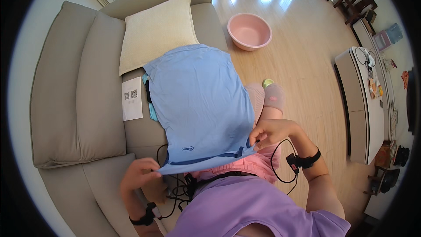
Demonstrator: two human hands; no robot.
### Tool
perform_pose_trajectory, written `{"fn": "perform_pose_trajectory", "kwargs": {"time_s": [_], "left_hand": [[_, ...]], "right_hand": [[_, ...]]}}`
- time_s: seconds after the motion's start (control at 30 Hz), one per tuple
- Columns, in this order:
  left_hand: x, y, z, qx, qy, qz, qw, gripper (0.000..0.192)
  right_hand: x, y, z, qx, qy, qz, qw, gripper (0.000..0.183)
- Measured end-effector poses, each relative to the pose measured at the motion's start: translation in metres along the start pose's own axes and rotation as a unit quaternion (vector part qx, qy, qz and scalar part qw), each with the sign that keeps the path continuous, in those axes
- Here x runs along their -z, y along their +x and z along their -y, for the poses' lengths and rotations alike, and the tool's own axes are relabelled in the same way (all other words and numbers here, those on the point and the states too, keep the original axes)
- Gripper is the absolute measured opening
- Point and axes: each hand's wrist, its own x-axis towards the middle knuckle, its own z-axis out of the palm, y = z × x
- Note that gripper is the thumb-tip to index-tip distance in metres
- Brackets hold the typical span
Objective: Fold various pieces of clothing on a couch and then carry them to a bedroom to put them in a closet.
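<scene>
A light blue garment [200,98] lies spread out over the sofa seat and part of my lap. Its near edge, trimmed with a dark blue band, is lifted and stretched between my two hands. My left hand [139,174] pinches the left corner of that edge. At the right corner, my right hand [269,133] grips the cloth between thumb and fingers. Under the garment's left side, a turquoise and black folded cloth [152,110] peeks out. Beside it on the seat lies a white printed sheet [132,100].
A cream cushion [158,31] rests on the grey sofa [102,82] beyond the garment. On the wood floor stands a pink basin [250,31]. Black cables [177,191] run beside my waist and from wrist straps. A low cabinet [361,115] holding small items is at right.
</scene>
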Motion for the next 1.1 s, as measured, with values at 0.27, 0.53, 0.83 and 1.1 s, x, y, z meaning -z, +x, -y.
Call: {"fn": "perform_pose_trajectory", "kwargs": {"time_s": [0.27, 0.53, 0.83, 1.1], "left_hand": [[0.062, 0.088, 0.017, 0.002, -0.025, -0.094, 0.995, 0.005], [0.102, 0.261, 0.085, -0.004, -0.114, -0.366, 0.924, 0.018], [0.013, 0.147, 0.157, 0.032, -0.082, -0.303, 0.949, 0.019], [-0.050, 0.117, 0.157, 0.071, -0.107, -0.347, 0.929, 0.033]], "right_hand": [[0.076, 0.030, 0.008, 0.027, 0.055, -0.140, 0.988, 0.009], [0.173, 0.116, -0.041, -0.007, 0.087, -0.581, 0.809, 0.054], [0.061, 0.058, -0.087, -0.098, -0.109, -0.447, 0.882, 0.056], [0.039, 0.077, -0.059, -0.083, -0.229, -0.487, 0.839, 0.060]]}}
